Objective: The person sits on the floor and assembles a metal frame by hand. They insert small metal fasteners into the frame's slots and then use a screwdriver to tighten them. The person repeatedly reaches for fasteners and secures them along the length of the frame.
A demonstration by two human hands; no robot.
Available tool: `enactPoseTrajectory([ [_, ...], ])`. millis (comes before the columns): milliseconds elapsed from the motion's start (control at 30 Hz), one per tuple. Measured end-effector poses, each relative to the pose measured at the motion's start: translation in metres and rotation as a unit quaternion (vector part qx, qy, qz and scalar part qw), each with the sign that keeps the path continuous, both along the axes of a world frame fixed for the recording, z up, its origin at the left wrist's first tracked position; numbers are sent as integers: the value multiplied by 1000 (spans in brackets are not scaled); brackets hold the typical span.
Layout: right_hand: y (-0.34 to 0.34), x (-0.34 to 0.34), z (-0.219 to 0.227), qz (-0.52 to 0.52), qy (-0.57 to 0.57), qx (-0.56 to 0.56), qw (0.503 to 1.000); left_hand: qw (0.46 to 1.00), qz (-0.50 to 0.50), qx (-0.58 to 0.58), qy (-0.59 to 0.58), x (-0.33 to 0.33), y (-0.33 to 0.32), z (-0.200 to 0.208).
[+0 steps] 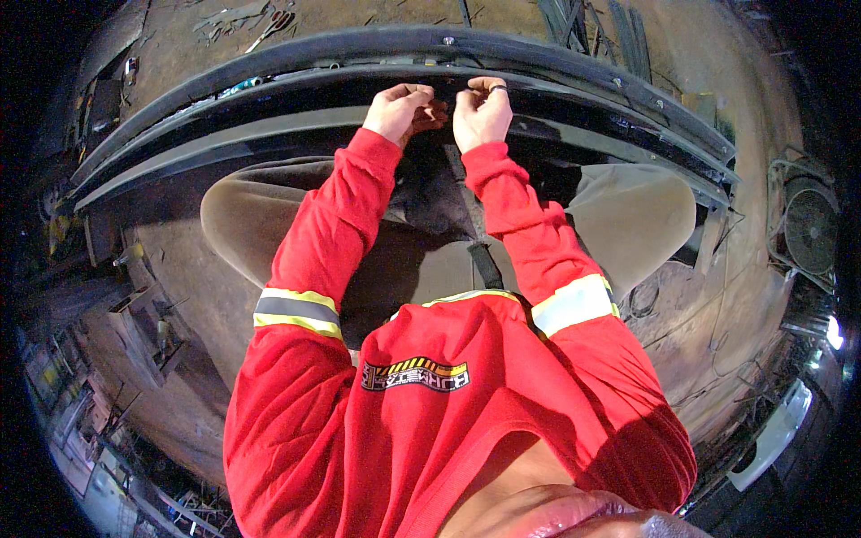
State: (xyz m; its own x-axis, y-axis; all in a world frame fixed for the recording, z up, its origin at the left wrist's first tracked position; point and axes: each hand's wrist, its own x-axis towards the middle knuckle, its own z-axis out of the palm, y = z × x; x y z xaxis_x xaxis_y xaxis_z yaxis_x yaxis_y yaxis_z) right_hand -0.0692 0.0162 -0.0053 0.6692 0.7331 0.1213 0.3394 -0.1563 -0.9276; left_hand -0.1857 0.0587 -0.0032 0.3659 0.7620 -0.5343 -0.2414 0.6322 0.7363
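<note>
left hand point(401, 109): fingers curled in, nearly closed, tips pressed against the dark edge of the metal frame point(269, 125). Looks like a pinch on something small at that edge; can't tell what.
right hand point(482, 112): fingers bent tight, knuckles up, a ring on one finger. Tips on the same dark edge, just beside the left hand. Whether it grips anything or only presses: can't tell.
gap between hands: narrow, thumbs almost meeting over a dark slot in the frame.
frame position: across the upper part of the view, in front of the knees, on the dirt floor point(179, 296) of the workshop.
frame axis: long axis runs left to right; bowed only by the lens. Several parallel grey and black rails stacked front to back.
sleeves: red with reflective bands, both forearms reaching up from the lower edge to the frame.
hidden: fingertips of both hands tucked behind the rail lip; slot interior black, no detail.
cut off: both frame ends fade into the dark rim of the view.
right side: round fan point(810, 229) on the floor, well apart from the hands.
scrap: loose metal pieces point(242, 22) beyond the frame, top left, too small to make out.
</note>
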Motion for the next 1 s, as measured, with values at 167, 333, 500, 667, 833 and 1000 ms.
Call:
enactPoseTrajectory([
  [167, -34, -11, 42, 207, -113, 113, 965, 967, -44, -120, -218, 8, -13, -29],
  [333, -44, -22, 33, 267, -267, 137, 916, 948, -58, -150, -274, 4, -17, -8],
  [500, -41, -16, 39, 241, -210, 219, 922, 960, -76, -124, -238, 6, -20, 11],
  [667, -36, 19, 18, 96, -31, 112, 989, 973, -35, -144, -180, 15, -19, -8],
  [833, -30, 39, 19, 302, -4, 31, 953, 992, -45, -56, -105, 9, -7, -1],
  [1000, -23, 39, 17, 246, 15, 2, 969, 995, -60, -38, -71, 12, -11, 9],
])
